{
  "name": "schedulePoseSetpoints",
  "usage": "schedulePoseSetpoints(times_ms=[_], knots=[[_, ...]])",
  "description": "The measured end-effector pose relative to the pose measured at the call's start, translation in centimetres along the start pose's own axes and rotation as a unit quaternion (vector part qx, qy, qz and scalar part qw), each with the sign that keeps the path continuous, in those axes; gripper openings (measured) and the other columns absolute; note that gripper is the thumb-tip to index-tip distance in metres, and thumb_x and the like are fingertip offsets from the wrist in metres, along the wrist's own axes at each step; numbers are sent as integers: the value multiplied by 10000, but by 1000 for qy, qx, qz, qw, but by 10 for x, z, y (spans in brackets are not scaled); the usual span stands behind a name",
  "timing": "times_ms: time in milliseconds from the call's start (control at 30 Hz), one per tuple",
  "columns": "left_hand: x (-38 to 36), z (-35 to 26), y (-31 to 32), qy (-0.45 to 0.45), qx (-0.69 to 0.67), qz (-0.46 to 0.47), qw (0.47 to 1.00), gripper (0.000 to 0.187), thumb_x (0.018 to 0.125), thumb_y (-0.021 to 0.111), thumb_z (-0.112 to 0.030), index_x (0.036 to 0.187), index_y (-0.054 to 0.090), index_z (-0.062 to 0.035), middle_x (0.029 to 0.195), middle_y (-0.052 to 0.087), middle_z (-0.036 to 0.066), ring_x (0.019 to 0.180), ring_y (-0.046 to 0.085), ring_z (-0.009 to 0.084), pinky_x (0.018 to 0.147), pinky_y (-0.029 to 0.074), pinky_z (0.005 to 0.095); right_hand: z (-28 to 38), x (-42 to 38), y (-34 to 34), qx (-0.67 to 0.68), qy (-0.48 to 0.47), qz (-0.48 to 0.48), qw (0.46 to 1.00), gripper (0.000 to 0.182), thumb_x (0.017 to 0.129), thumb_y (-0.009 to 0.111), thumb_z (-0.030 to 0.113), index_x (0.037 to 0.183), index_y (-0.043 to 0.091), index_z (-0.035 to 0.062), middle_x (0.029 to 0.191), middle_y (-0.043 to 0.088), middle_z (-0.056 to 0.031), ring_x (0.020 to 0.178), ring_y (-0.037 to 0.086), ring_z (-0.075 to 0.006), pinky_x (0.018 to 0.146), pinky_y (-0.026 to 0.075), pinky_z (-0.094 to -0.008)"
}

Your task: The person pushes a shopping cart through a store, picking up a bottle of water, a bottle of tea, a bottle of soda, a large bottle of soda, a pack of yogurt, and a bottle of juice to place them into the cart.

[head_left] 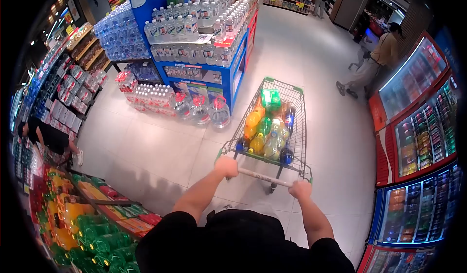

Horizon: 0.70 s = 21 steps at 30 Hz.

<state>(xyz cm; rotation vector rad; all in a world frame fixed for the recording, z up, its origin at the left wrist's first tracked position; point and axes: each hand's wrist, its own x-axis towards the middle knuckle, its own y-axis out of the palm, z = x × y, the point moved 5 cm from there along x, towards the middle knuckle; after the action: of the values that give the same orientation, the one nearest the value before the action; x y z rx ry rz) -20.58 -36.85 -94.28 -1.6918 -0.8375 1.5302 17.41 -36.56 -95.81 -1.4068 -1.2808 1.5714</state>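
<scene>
Both of my hands are wrapped round the handle (265,177) of a wire shopping cart (302,127) in front of me. My left hand (226,167) grips its left end, and my right hand (300,189) grips the right end. Inside the basket lie several drink bottles, among them orange soda bottles (252,119), a clear bottle with pale yellow-green liquid (273,145) and dark bottles (286,155). A green package (270,99) sits at the basket's far end. Labels on the bottles are too small to read.
Ahead on the left stands a blue display (194,68) of water bottles, with large jugs (219,112) on the floor. Drink fridges (423,136) line the right. Soda bottles (107,239) are stacked at lower left. One person (384,54) pushes a cart at right; another (48,136) is at left.
</scene>
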Motion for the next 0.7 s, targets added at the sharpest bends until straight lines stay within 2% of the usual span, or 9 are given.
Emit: schedulePoseSetpoints(times_ms=[133, 200, 300, 400, 533, 600, 700], knots=[[67, 8, -43, -15, 1, 14, 1000, 343, 789, 661, -375, 982, 823, -142, 1002, 786, 115, 927, 760, 305, 830, 596, 425, -18, 83, -24, 12, 3, -7, 1000, 303, 820, 656, 400, 891, 825, 159, 837, 775, -123, 790, 760, -323, 732, 599, -434], [109, 8, -72, -8, 5, -38, 999, 332, 781, 672, -383, 951, 825, -142, 973, 787, 114, 918, 758, 306, 821, 595, 431, -35, 138, -39, 11, -11, -27, 1000, 301, 820, 654, 398, 886, 824, 159, 836, 775, -121, 790, 760, -318, 728, 598, -435], [162, 5, -101, -26, -12, -23, 999, 327, 773, 674, -385, 937, 828, -148, 956, 787, 118, 927, 755, 311, 825, 595, 436, -62, 189, -51, 1, -22, -31, 999, 298, 819, 654, 396, 876, 823, 158, 833, 776, -119, 783, 761, -315, 712, 599, -437], [213, 2, -136, -20, -13, -52, 998, 338, 770, 670, -388, 948, 832, -151, 951, 787, 119, 918, 758, 318, 819, 598, 440, -84, 263, -70, -10, -32, -26, 999, 272, 821, 658, 376, 884, 815, 163, 868, 775, -103, 827, 754, -311, 721, 596, -435], [278, 2, -194, -29, -22, -58, 998, 344, 771, 664, -390, 952, 834, -152, 950, 788, 122, 909, 762, 322, 811, 600, 442, -110, 360, -108, -7, -51, -29, 998, 303, 810, 650, 382, 913, 821, 154, 894, 785, -124, 841, 765, -311, 742, 602, -429], [304, 1, -216, -39, -38, -51, 997, 317, 820, 641, -323, 982, 823, -120, 983, 786, 135, 906, 760, 332, 835, 592, 439, -119, 388, -119, -21, -60, -12, 998, 306, 810, 649, 379, 923, 821, 153, 911, 787, -124, 863, 766, -311, 756, 604, -427], [351, 6, -257, -40, -40, -46, 997, 321, 820, 643, -318, 995, 824, -119, 1007, 786, 142, 932, 762, 335, 845, 597, 438, -129, 451, -150, -13, -47, -10, 999, 313, 812, 651, 389, 913, 824, 148, 917, 788, -126, 885, 768, -317, 774, 608, -430]])
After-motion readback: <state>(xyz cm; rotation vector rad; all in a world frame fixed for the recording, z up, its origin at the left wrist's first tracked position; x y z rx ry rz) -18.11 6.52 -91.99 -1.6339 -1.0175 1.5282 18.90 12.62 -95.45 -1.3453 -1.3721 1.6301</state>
